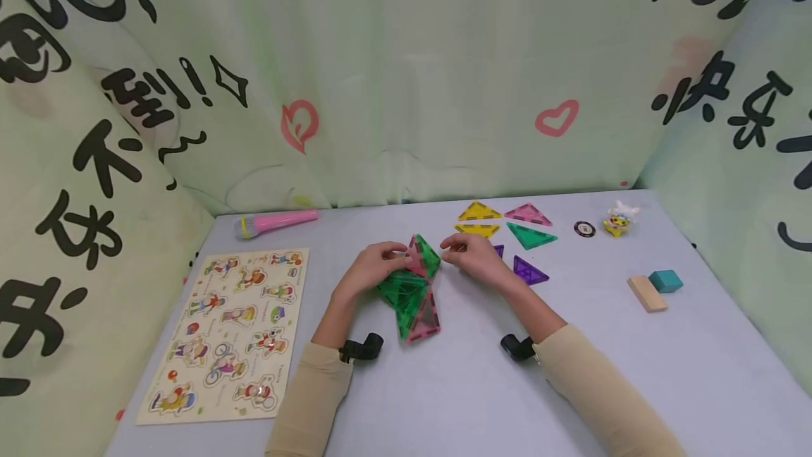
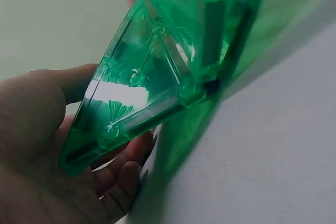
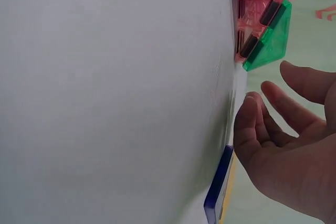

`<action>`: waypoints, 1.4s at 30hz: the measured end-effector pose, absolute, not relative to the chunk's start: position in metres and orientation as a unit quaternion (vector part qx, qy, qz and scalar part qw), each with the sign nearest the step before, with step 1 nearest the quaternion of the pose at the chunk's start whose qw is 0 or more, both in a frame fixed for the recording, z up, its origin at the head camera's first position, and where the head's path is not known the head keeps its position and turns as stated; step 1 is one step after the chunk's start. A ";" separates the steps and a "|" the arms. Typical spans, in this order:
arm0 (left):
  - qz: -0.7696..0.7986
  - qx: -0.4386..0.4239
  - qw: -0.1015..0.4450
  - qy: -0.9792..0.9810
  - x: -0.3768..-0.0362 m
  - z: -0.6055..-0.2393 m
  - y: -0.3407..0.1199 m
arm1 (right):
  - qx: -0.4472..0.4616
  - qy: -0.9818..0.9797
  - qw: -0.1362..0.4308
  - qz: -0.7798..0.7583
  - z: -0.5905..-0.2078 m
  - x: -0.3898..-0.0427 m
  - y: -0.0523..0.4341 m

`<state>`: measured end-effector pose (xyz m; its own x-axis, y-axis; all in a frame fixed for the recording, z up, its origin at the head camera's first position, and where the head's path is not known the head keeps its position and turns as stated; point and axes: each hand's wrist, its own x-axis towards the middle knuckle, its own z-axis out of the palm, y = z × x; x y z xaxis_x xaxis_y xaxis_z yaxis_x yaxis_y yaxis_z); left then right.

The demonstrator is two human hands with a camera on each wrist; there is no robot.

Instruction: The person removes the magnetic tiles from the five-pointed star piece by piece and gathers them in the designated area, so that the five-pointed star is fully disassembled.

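A joined build of see-through green and pink triangular magnetic tiles (image 1: 406,295) stands on the table. My left hand (image 1: 380,264) holds it at its upper left, thumb and fingers on either side of a green tile (image 2: 121,93) in the left wrist view; part of the grip is hidden behind the tiles. Right of the build, my right hand (image 1: 476,257) has loosely bent fingers with nothing between them. In the right wrist view, a gap parts those fingers (image 3: 247,116) from the nearest green tile (image 3: 273,40).
Loose yellow (image 1: 478,211), pink (image 1: 529,214), green (image 1: 531,236) and purple triangular tiles (image 1: 529,271) lie beyond and beside my right hand. A picture board (image 1: 216,344) and pink toy microphone (image 1: 279,222) lie left. Wooden blocks (image 1: 648,293), a round token (image 1: 584,229) and a small figure (image 1: 618,221) are right.
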<state>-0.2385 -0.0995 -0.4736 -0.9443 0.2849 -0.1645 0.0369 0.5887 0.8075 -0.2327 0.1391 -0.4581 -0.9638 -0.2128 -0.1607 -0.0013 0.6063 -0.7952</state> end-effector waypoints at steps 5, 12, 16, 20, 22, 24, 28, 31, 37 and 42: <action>0.443 0.094 0.165 0.876 -0.240 -0.472 -0.100 | -0.082 0.889 0.142 -0.427 -0.460 -0.239 0.132; 0.437 0.095 0.185 0.875 -0.238 -0.471 -0.101 | -0.107 0.871 0.169 -0.448 -0.463 -0.240 0.126; 0.444 0.111 0.188 0.869 -0.237 -0.471 -0.102 | -0.104 0.852 0.189 -0.477 -0.467 -0.240 0.125; 0.459 0.125 0.196 0.857 -0.235 -0.472 -0.102 | -0.100 0.833 0.201 -0.506 -0.468 -0.240 0.125; 0.464 0.129 0.198 0.854 -0.235 -0.472 -0.102 | -0.097 0.827 0.203 -0.515 -0.468 -0.240 0.126; 0.467 0.130 0.198 0.852 -0.234 -0.472 -0.102 | -0.097 0.823 0.205 -0.521 -0.468 -0.240 0.127; 0.469 0.133 0.195 0.851 -0.234 -0.474 -0.102 | -0.094 0.814 0.212 -0.533 -0.468 -0.241 0.129; 0.471 0.137 0.193 0.850 -0.234 -0.475 -0.102 | -0.090 0.809 0.216 -0.540 -0.468 -0.241 0.130; 0.477 0.142 0.188 0.847 -0.235 -0.478 -0.103 | -0.082 0.799 0.228 -0.550 -0.469 -0.243 0.133; 0.481 0.147 0.184 0.845 -0.235 -0.481 -0.105 | -0.090 0.797 0.234 -0.550 -0.468 -0.242 0.133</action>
